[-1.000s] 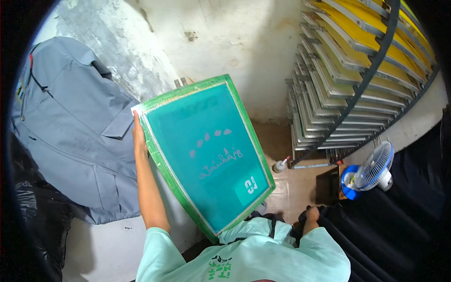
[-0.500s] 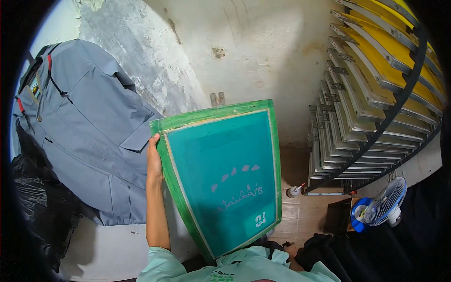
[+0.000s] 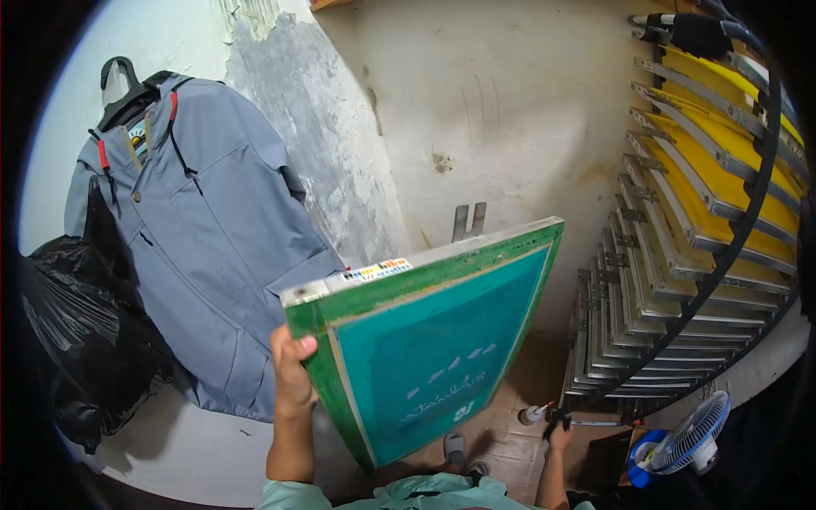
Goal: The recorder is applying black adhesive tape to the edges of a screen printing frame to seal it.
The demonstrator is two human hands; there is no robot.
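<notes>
A large screen-printing frame (image 3: 433, 340) with a green border and teal mesh is held upright in front of me, tilted slightly. My left hand (image 3: 291, 374) grips its left edge near the upper corner, thumb over the front. My right hand (image 3: 558, 425) is low at the lower right, apart from the frame, with something dark at its fingertips; what it is cannot be made out. A small white bottle (image 3: 534, 414) stands on the floor just left of that hand.
A grey jacket (image 3: 204, 255) hangs on the wall at left, above black plastic bags (image 3: 76, 340). A rack of stacked yellow screens (image 3: 697, 238) fills the right side. A small blue fan (image 3: 680, 442) sits at lower right. Bare plastered wall lies ahead.
The view has tilted up and swung right. The frame now sits lower and more to the right, tipped so its top edge shows. My right hand has come into view low at the right.
</notes>
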